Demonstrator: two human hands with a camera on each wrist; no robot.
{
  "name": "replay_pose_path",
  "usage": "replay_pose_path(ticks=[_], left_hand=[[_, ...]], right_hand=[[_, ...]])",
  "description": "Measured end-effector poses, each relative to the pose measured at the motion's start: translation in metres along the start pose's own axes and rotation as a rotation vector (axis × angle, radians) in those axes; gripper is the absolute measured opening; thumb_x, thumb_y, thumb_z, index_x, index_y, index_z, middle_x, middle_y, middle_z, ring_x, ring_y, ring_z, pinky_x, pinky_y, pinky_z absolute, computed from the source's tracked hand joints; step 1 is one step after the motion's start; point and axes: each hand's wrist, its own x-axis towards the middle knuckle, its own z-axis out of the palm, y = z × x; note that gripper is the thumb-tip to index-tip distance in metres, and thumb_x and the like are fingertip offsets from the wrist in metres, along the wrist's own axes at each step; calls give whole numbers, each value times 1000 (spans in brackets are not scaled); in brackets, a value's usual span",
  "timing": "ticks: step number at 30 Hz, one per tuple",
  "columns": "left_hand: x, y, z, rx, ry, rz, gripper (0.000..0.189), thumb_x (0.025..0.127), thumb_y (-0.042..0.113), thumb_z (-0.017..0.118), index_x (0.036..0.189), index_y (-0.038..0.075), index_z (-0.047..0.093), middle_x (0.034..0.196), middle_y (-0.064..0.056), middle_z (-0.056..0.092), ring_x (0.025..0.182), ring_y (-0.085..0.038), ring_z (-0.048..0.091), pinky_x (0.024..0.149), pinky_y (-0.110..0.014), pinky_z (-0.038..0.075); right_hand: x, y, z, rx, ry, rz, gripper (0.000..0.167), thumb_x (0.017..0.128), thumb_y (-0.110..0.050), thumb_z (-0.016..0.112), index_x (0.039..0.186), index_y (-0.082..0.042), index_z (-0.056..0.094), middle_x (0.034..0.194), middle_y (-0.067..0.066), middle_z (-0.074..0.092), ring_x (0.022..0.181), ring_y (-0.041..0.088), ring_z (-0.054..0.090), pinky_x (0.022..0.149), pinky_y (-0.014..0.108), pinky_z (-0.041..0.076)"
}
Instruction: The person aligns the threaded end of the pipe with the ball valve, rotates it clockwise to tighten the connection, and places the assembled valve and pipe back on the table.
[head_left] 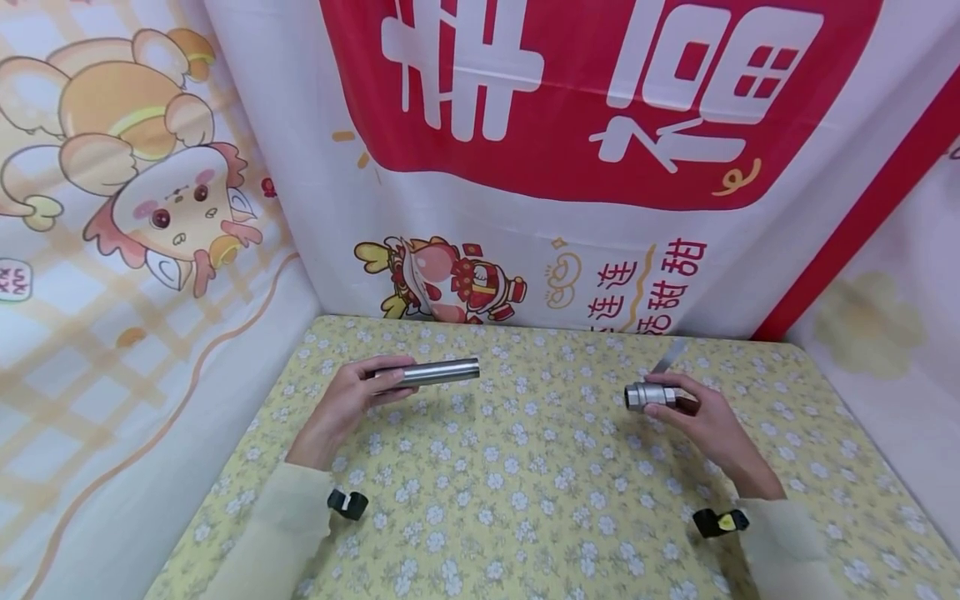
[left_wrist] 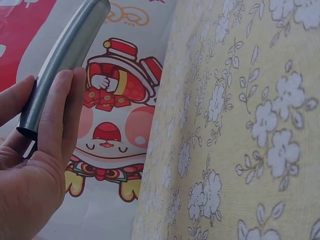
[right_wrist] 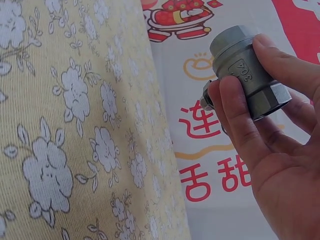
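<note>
My left hand [head_left: 352,397] grips a smooth silver metal pipe [head_left: 442,372] near its left end, the free end pointing right. In the left wrist view the pipe [left_wrist: 65,60] lies between the thumb and fingers, its lower end open and hollow. On the right, my right hand [head_left: 705,417] holds a metal ball valve [head_left: 647,396], its open end facing left. The right wrist view shows the valve body [right_wrist: 247,70] stamped 304, with fingers around it and a nut on its side. A flat lever handle [head_left: 670,356] sticks out beyond the hand. Pipe and valve are well apart.
A yellow floral cloth [head_left: 517,500] covers the table under both hands. Printed fabric hangs [head_left: 465,192] behind the table's far edge and along both sides. Black straps with cameras [head_left: 722,522] sit at the wrists.
</note>
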Motion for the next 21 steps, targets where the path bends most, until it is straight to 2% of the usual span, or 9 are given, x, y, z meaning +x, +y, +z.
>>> replay_pose_path(ticks=[14, 21], left_hand=[[-3, -3, 1, 5, 24, 19, 49, 106, 15, 74, 146, -10, 62, 139, -14, 65, 107, -22, 81, 100, -36, 62], [-4, -2, 2, 5, 22, 27, 49, 106, 16, 75, 146, -9, 63, 141, -15, 63, 108, -21, 80, 101, -36, 62]], right_hand=[[-2, -1, 3, 19, 3, 29, 58, 104, -35, 77, 156, -15, 59, 147, 22, 60, 106, 16, 69, 84, 32, 64], [-3, -2, 3, 28, 7, 24, 57, 105, -34, 76, 155, -14, 59, 146, 23, 61, 105, 11, 70, 84, 31, 64]])
